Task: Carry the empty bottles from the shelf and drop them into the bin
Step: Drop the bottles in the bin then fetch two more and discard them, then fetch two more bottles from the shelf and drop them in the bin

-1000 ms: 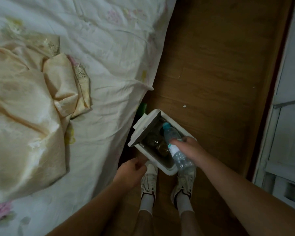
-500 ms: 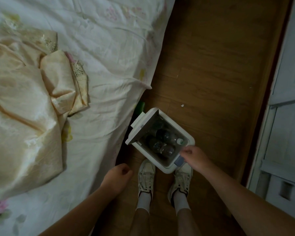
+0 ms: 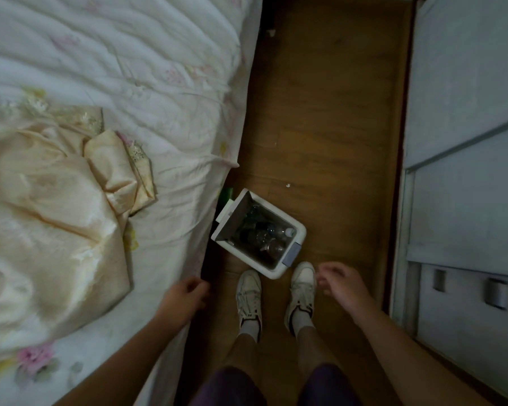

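Observation:
A white bin (image 3: pixel 299 233) with its lid tipped up stands on the wooden floor just ahead of my shoes. Several clear plastic bottles (image 3: pixel 269 235) lie inside it, one with a pale cap toward the right rim. My right hand (image 3: pixel 339 284) hangs over my right shoe, below and right of the bin, with fingers loosely curled and nothing in them. At the bed's edge, left of my left shoe, my left hand (image 3: pixel 185 297) is loosely curled and holds nothing. The shelf is out of view.
A bed with white floral bedding (image 3: pixel 147 92) and a crumpled cream satin cover (image 3: pixel 47 218) fills the left side. Pale cabinet doors (image 3: pixel 464 142) run along the right. The narrow wooden floor (image 3: pixel 320 112) stretches ahead between them. A green object (image 3: pixel 226 194) peeks out beside the bin.
A second ago my right hand held a bottle over the bin; the bottle now lies inside. Both hands have drawn back from the bin, and the view has lifted higher.

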The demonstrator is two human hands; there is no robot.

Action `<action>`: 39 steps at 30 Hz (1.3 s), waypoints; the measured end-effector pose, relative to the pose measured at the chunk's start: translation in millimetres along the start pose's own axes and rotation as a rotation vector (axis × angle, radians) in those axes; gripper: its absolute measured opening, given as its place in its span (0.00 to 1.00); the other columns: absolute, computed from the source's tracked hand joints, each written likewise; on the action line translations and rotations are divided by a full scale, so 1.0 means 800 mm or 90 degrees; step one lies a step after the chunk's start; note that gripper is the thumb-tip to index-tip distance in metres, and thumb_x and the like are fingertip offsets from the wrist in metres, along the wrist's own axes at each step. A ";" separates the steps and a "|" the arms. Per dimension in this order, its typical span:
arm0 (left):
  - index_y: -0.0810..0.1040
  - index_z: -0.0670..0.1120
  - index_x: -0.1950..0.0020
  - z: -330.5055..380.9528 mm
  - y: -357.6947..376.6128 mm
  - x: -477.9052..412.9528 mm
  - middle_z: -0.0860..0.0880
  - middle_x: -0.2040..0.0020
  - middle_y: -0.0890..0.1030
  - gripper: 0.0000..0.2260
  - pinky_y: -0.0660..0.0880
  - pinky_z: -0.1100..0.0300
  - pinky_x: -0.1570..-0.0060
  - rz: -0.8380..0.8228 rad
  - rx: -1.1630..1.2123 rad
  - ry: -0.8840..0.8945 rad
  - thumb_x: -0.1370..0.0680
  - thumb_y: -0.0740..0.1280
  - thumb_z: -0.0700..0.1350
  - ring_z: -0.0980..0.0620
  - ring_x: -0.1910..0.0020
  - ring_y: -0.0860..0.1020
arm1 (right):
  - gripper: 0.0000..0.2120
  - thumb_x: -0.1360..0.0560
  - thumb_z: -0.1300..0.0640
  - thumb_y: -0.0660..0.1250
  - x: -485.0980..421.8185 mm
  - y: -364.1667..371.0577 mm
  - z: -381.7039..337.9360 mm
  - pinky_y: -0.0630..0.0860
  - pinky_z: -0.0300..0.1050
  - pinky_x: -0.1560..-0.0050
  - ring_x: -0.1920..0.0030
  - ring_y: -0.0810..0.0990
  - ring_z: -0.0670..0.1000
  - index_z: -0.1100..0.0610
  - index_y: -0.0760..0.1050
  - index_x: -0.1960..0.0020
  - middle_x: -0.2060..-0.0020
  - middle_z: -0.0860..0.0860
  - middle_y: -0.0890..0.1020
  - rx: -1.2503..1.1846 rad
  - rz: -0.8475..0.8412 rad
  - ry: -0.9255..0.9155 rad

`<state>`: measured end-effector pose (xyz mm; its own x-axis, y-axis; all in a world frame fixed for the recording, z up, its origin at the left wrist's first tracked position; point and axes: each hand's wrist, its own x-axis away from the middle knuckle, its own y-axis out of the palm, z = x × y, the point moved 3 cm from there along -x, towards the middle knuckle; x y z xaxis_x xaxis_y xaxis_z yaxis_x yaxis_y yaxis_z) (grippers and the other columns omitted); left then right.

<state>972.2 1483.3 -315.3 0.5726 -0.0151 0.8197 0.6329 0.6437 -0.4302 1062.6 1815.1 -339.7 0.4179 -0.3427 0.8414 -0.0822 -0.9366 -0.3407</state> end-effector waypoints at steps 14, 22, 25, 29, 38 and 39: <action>0.81 0.43 0.47 0.041 -0.106 0.277 0.43 0.51 0.85 0.11 0.79 0.49 0.53 0.085 0.238 0.087 0.19 0.62 0.48 0.41 0.52 0.84 | 0.09 0.22 0.49 0.65 0.272 -0.074 -0.052 0.77 0.44 0.46 0.49 0.81 0.46 0.51 0.80 0.47 0.53 0.46 0.84 0.093 -0.031 -0.144; 0.81 0.40 0.48 -0.071 -0.029 0.401 0.40 0.51 0.86 0.10 0.79 0.45 0.51 0.242 0.493 -0.047 0.20 0.63 0.45 0.36 0.51 0.83 | 0.07 0.20 0.50 0.64 0.288 -0.080 -0.036 0.79 0.45 0.49 0.50 0.83 0.48 0.50 0.80 0.49 0.53 0.48 0.85 0.232 -0.141 -0.203; 0.79 0.36 0.46 -0.125 0.023 0.450 0.39 0.51 0.84 0.11 0.76 0.53 0.60 0.296 0.604 -0.121 0.19 0.61 0.41 0.39 0.56 0.80 | 0.07 0.20 0.51 0.64 0.294 -0.077 -0.028 0.79 0.45 0.50 0.50 0.83 0.49 0.50 0.80 0.50 0.53 0.49 0.85 0.284 -0.197 -0.208; 0.79 0.35 0.45 -0.206 0.111 0.527 0.39 0.53 0.83 0.12 0.77 0.51 0.58 0.377 0.691 -0.209 0.18 0.59 0.41 0.40 0.58 0.80 | 0.06 0.19 0.54 0.63 0.318 -0.050 -0.010 0.76 0.41 0.55 0.51 0.82 0.49 0.52 0.79 0.48 0.52 0.51 0.84 0.379 -0.286 -0.246; 0.81 0.42 0.54 -0.350 0.302 0.694 0.42 0.56 0.85 0.11 0.74 0.52 0.59 0.596 0.825 -0.374 0.18 0.62 0.43 0.42 0.58 0.82 | 0.07 0.20 0.55 0.64 0.419 0.068 0.051 0.80 0.45 0.48 0.49 0.83 0.49 0.51 0.78 0.44 0.52 0.49 0.84 0.621 -0.444 -0.443; 0.82 0.42 0.54 -0.365 0.323 0.708 0.43 0.57 0.85 0.11 0.74 0.53 0.60 0.604 0.839 -0.400 0.18 0.62 0.44 0.42 0.58 0.82 | 0.06 0.20 0.55 0.64 0.432 0.081 0.062 0.80 0.44 0.49 0.50 0.83 0.49 0.51 0.78 0.45 0.52 0.49 0.84 0.643 -0.450 -0.459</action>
<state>1611.9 1417.7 -72.1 -0.0127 0.7735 0.6337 -0.7705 0.3963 -0.4992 1246.4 1639.2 -91.8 0.4848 0.5645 0.6680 0.8743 -0.3334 -0.3528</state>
